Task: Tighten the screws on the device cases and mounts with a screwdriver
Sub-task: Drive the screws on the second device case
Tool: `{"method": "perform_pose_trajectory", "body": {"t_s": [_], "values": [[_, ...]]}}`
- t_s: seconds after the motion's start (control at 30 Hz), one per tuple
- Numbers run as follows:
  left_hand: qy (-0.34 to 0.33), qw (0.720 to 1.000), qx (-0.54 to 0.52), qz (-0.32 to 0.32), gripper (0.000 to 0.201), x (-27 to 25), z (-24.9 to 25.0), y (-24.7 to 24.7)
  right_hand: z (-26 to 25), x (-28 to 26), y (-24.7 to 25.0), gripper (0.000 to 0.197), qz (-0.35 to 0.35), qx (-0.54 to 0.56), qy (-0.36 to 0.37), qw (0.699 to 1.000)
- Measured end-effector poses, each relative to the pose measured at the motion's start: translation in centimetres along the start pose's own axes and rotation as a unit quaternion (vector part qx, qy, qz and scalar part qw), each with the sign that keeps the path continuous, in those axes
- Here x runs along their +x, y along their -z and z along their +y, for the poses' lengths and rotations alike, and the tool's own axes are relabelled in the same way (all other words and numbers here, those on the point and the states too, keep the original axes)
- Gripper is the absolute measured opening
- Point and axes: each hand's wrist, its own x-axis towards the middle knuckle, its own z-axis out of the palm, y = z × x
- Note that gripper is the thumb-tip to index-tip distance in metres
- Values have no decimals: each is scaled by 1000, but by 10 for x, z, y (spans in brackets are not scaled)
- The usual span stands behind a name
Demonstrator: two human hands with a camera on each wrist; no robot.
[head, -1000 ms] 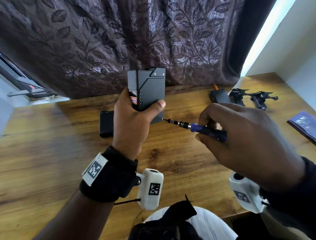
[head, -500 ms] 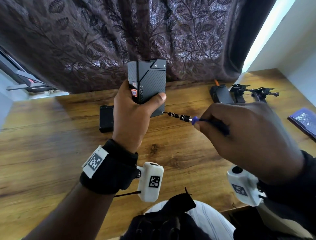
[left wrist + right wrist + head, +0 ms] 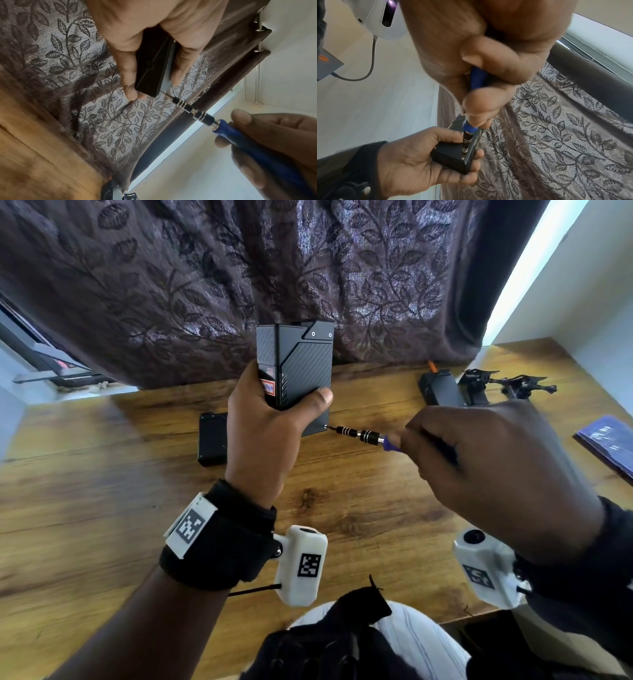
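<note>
My left hand (image 3: 270, 419) grips a black ribbed device case (image 3: 301, 364) upright above the wooden table, thumb across its front. In the left wrist view the case (image 3: 152, 65) sits between thumb and fingers. My right hand (image 3: 479, 460) holds a blue-handled screwdriver (image 3: 363, 435) with a black and silver shaft. Its tip touches a screw at the case's lower right corner. From the right wrist, the screwdriver (image 3: 467, 139) points down onto the case (image 3: 452, 155), pinched by my right fingers (image 3: 479, 108). The screwdriver (image 3: 223, 128) also crosses the left wrist view.
A second black case (image 3: 210, 438) lies on the table (image 3: 102, 508) behind my left hand. At the far right lie another black box (image 3: 442, 388), black camera mounts (image 3: 507, 385) and a dark blue booklet (image 3: 606, 440). A leaf-patterned curtain (image 3: 239, 268) hangs behind the table.
The right hand has shifted along the screwdriver and covers more of the blue handle. The tip stays at the case's lower corner. The left hand keeps its hold.
</note>
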Motion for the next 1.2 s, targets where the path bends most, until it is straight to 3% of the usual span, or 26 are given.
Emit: {"method": "perform_pose_trajectory", "body": {"t_s": [0.13,0.23,0.4,0.47,0.53,0.63,0.77,0.87,0.97,1.07,1.2], "values": [[2,1000,-5,5,46,0,0,1,-2,1,0,30,-54,-14,-8,998],[-1,1000,-3,6,45,0,1,-1,0,-1,0,14,-23,-6,-5,1000],[-8,1000,-1,3,46,0,2,-1,0,-2,-1,37,-11,-4,-9,1000],[-8,1000,4,4,48,0,3,-1,0,-1,0,29,-29,12,-9,999],[-6,1000,6,4,48,0,3,0,-2,0,3,35,-45,2,-11,999],[-4,1000,7,2,46,-2,1,-2,1,-1,3,20,-15,5,-9,1000],[-3,1000,13,3,43,-2,2,-3,2,-1,1,39,7,-17,-4,1000],[-1,1000,13,5,44,-3,3,-2,1,0,1,28,-24,11,-11,1000],[-1,1000,11,4,44,-3,4,-2,-2,0,2,32,-46,12,-7,999],[-3,1000,14,2,45,-3,3,-3,0,-2,0,20,11,12,-1,1000],[0,1000,11,-3,45,-6,2,-5,3,-1,0,33,15,4,-15,1000]]}}
